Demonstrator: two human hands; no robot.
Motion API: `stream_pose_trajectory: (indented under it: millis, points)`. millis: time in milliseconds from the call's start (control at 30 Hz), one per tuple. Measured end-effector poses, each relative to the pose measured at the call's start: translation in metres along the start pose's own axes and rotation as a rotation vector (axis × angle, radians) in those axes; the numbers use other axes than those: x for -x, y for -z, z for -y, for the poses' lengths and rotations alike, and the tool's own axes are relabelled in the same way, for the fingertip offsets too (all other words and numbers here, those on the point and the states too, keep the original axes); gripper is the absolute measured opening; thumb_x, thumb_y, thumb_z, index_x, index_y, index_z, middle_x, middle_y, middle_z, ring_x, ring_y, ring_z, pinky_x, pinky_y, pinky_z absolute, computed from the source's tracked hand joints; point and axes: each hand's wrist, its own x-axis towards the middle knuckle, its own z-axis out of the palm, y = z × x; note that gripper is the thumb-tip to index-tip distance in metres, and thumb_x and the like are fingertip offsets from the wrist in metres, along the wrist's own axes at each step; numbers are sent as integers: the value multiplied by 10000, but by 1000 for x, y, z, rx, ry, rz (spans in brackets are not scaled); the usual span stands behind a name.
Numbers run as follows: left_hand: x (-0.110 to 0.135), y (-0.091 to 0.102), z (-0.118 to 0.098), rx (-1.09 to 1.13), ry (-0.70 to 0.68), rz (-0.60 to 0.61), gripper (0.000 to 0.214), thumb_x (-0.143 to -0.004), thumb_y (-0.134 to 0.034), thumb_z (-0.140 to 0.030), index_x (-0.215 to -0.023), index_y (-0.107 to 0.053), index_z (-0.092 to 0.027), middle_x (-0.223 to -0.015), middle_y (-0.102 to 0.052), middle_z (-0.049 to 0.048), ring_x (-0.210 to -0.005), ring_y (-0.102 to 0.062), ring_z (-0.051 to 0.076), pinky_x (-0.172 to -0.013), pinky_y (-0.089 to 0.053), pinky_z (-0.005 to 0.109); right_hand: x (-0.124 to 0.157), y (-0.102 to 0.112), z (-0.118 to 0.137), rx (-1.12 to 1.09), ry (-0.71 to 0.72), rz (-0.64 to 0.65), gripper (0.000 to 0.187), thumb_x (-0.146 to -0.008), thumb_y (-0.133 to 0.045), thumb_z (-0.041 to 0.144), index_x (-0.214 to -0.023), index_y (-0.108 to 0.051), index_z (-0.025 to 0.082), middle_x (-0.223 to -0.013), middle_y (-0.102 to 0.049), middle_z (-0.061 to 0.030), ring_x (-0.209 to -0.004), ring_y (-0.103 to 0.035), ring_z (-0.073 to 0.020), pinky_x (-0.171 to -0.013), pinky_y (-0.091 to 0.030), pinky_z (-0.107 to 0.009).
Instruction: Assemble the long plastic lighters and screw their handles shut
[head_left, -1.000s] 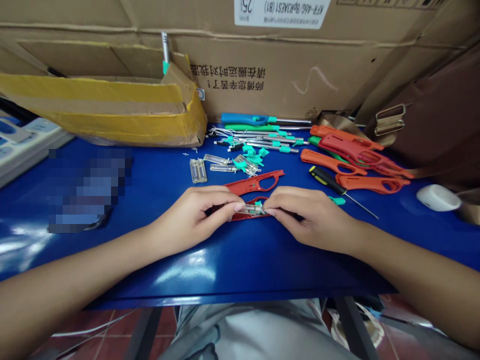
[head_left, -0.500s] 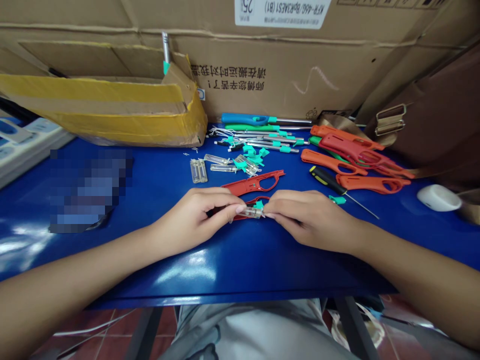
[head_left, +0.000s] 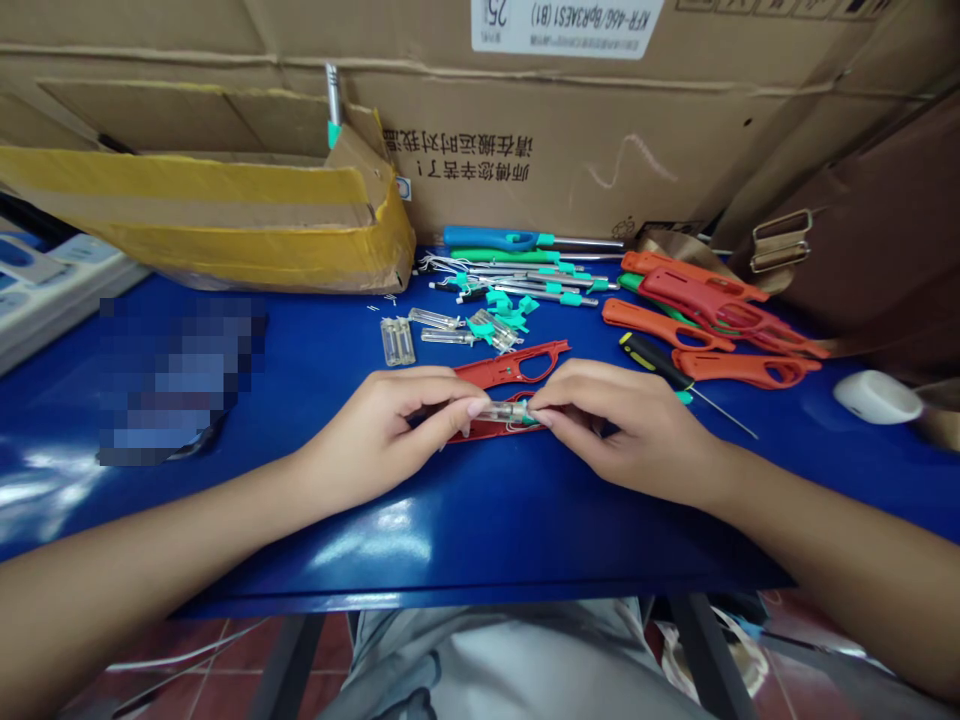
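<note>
A small clear lighter fuel tank (head_left: 501,411) lies crosswise between my two hands. My left hand (head_left: 394,420) pinches its left end between thumb and fingers. At the other end, my right hand (head_left: 626,425) is closed in a pinch, with a bit of teal plastic by its fingertips. Directly below the tank is a red lighter casing half (head_left: 487,432), partly covered by my hands. Another red casing half (head_left: 491,373) rests just behind it, hollow side up. Further back are several loose clear tanks (head_left: 398,342) and small teal pieces (head_left: 517,303).
A blue lighter (head_left: 487,238) and several metal lighter tubes (head_left: 525,280) lie at the back. On the right are orange casings (head_left: 667,325), a screwdriver (head_left: 652,358) and a white device (head_left: 877,397). A yellow-taped carton (head_left: 300,245) stands back left, before a large cardboard box (head_left: 585,100).
The fuel tank has shifted slightly back, over the nearer red casing. My right hand has turned a little, and the teal piece on the tank is now mostly behind its fingers.
</note>
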Motion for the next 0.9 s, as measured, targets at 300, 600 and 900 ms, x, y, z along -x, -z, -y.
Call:
stream_pose_trajectory:
  millis: [300, 600, 900]
  points:
    - [0, 2, 1, -23, -14, -34, 188, -994, -610, -261, -995, -777, -173, -851, -752, 6, -747, -659, 103, -716, -517, 178, -2, 2, 0, -45, -36, -10, 120, -967, -596, 129, -1015, -689, 189, -926, -700, -46, -811, -639, -135, -714, -510, -254]
    - [-1, 1, -2, -35, -42, -23, 192, -998, -603, -241, -989, -773, -153, -838, -752, 14, -734, -659, 102, -703, -505, 180, -1, -2, -1, -39, 8, -15, 143, -981, -569, 124, -1017, -694, 183, -951, -723, -66, -853, -663, -149, -755, -533, -275]
    - [-1, 0, 0, -33, -56, -13, 206, -1005, -590, -254, -993, -777, -167, -852, -758, 21, -704, -669, 109, -708, -535, 199, 1, -3, 0, -18, 36, -3, 155, -997, -550, 145, -1023, -690, 203, -964, -728, -60, -843, -670, -149, -735, -536, -268]
